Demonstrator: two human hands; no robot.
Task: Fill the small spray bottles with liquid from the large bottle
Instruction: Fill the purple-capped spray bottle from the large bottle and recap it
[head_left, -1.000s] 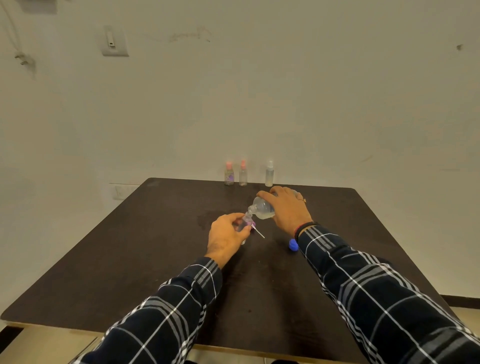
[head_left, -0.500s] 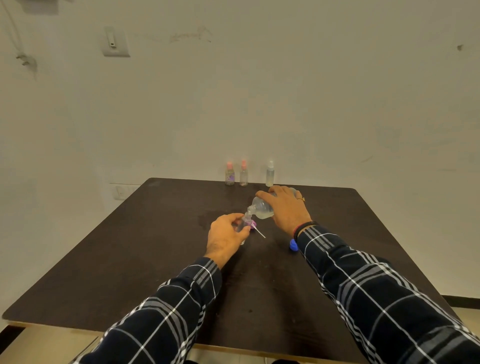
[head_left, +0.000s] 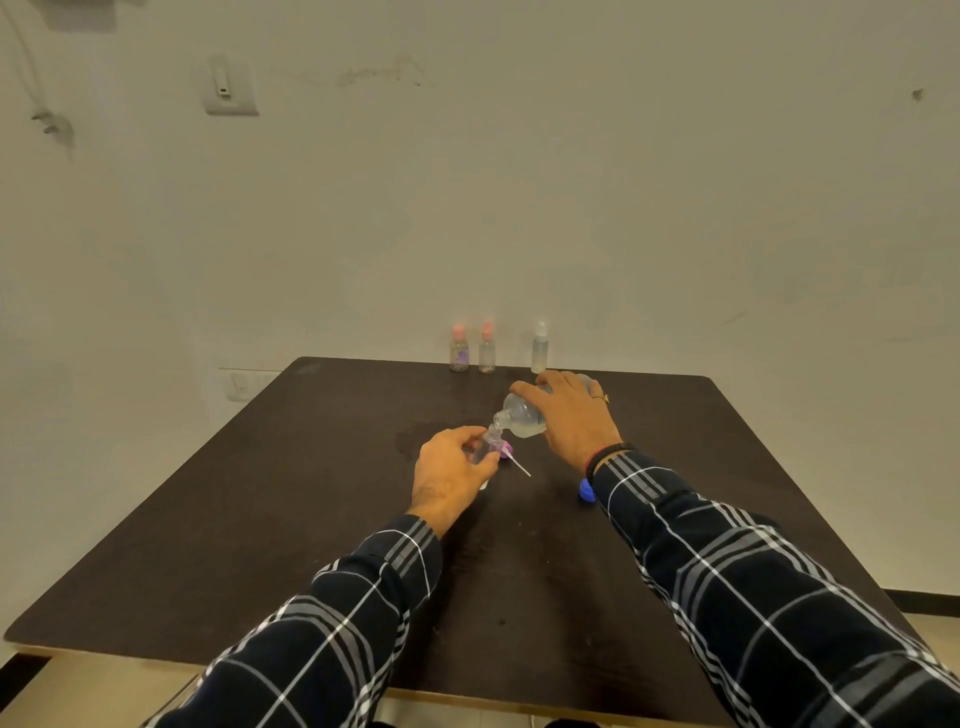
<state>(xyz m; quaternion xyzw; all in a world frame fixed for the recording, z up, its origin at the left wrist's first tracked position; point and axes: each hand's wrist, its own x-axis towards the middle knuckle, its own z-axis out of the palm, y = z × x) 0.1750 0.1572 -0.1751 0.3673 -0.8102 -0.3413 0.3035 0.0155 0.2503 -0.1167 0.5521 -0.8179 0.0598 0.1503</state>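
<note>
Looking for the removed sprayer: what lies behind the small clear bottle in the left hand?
A purple spray cap with a white tube lies on the dark table behind it. The small clear bottle hides part of the cap; the left hand covers the bottle's base.

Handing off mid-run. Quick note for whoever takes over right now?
Left hand grips the open small bottle at the middle of the table.
Right hand holds the large bottle tilted, mouth at the small bottle's neck, pouring position.
Purple sprayer head lies beside it; blue cap by the right wrist.
Three capped small bottles stand at the far edge, fill unclear.
Left: finish this fill, screw sprayer on, recap large bottle.
</note>
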